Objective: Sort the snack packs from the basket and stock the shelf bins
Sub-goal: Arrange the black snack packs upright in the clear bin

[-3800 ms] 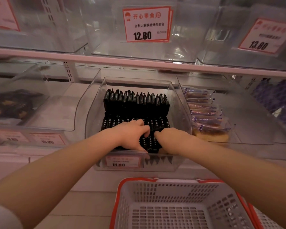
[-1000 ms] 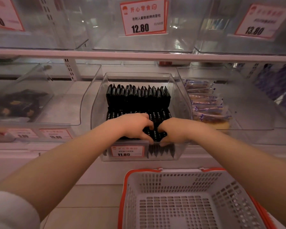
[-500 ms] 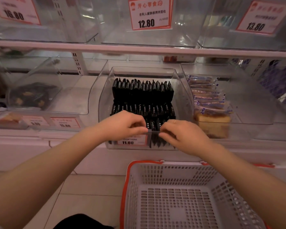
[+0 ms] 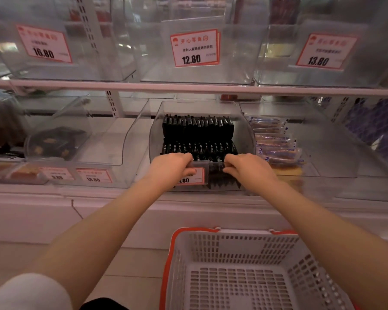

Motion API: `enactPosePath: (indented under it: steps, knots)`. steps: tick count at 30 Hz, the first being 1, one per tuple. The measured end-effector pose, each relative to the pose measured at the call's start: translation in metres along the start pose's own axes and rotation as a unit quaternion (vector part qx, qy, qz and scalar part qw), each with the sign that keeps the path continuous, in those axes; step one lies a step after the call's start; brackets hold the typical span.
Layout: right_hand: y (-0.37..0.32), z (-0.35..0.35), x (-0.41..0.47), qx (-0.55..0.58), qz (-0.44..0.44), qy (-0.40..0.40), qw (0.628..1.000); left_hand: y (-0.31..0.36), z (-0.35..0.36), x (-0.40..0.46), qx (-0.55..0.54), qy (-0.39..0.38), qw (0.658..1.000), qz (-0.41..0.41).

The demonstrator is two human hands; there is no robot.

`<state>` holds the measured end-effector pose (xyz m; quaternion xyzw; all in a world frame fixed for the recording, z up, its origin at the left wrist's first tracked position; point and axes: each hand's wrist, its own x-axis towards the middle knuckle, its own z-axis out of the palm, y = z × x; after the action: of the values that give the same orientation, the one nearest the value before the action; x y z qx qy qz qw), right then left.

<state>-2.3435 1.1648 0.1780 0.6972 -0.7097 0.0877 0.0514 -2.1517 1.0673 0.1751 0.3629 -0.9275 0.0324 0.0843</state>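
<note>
Head view: both my hands are at the front lip of the clear center bin (image 4: 244,121), w/ the black snack packs (image 4: 197,133) stacked inside it in upright rows, back row higher than the row in front. My left hand (image 4: 169,166) has fingers curled over the bin's front edge, just above the price tag (image 4: 188,176) clipped there. My right hand (image 4: 248,167) is curled the same way at the lip, right of the tag, fingertips on the front-most packs or the edge itself; can't tell which. So both are closed round the bin front, not carrying a loose pack.

The white basket (image 4: 233,240) w/ red rim sits below the bin, in front of me, and its visible floor shows no packs, so I judge the sorting is nearly done and I'm just squaring things up.

Handling, my guess: the packs look small, light, flat, w/ slick foil-type wrappers and crimped ends, so they'd slide and topple domino-style. Best to pinch a few together by their flat faces, not the crimps, or push the whole row from the front.

Right of the bin, the next bin holds blue-and-clear wrapped cakes (image 4: 273,142); left of it is a bin w/ dark packs (image 4: 54,142).
</note>
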Motion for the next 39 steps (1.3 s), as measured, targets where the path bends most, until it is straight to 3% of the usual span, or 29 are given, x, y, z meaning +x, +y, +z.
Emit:
enactPosePath:
  steps: [6, 15, 18, 21, 23, 25, 27, 29, 33, 39]
  knots:
    - [-0.003, 0.013, 0.011, 0.025, 0.038, -0.072, 0.996, -0.003, 0.016, 0.014, -0.007, -0.043, 0.999, -0.023]
    - [-0.004, 0.033, -0.010, 0.021, -0.001, 0.000, 1.000, -0.003, 0.038, -0.007, 0.032, 0.013, 0.999, 0.012]
    - [-0.006, 0.033, -0.010, 0.010, 0.003, 0.004, 1.000, -0.004, 0.036, -0.002, 0.022, -0.017, 0.999, 0.021]
    - [-0.006, 0.021, -0.003, 0.027, 0.014, -0.081, 0.996, -0.004, 0.027, 0.010, -0.102, -0.104, 0.989, -0.038]
    - [-0.003, 0.007, 0.011, 0.067, 0.032, -0.136, 0.988, -0.006, 0.021, 0.024, -0.173, -0.109, 0.977, -0.061]
    - [0.001, -0.003, 0.029, 0.069, 0.035, -0.142, 0.987, -0.008, 0.021, 0.039, -0.193, -0.093, 0.976, -0.042]
    - [0.002, -0.009, 0.045, 0.038, 0.030, -0.169, 0.984, -0.011, 0.022, 0.052, -0.186, -0.122, 0.975, -0.014]
    - [0.002, -0.008, 0.056, 0.027, 0.009, -0.245, 0.969, -0.015, 0.023, 0.063, -0.172, -0.185, 0.968, 0.008]
    - [0.002, -0.004, 0.071, 0.060, 0.022, -0.355, 0.933, -0.024, 0.026, 0.077, -0.121, -0.268, 0.955, 0.038]
    - [0.003, 0.012, 0.079, 0.001, 0.013, -0.368, 0.930, -0.020, 0.034, 0.087, -0.068, -0.284, 0.955, 0.044]
